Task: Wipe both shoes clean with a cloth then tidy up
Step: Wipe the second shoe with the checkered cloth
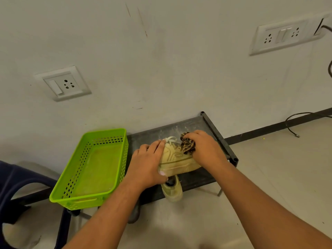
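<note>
One shoe [177, 159], gripped by left hand [147, 164], sits beside green basket [79, 169].

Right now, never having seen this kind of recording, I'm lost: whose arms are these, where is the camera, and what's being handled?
There is no machine here: a person wears one camera on the head, looking down at their own bare arms. The left hand grips a tan shoe to steady it, while the right hand holds a bunched patterned cloth against its upper. They work over a dark rack by the wall. A second shoe lies at the rack's front edge, and a green basket sits to the left.
</note>
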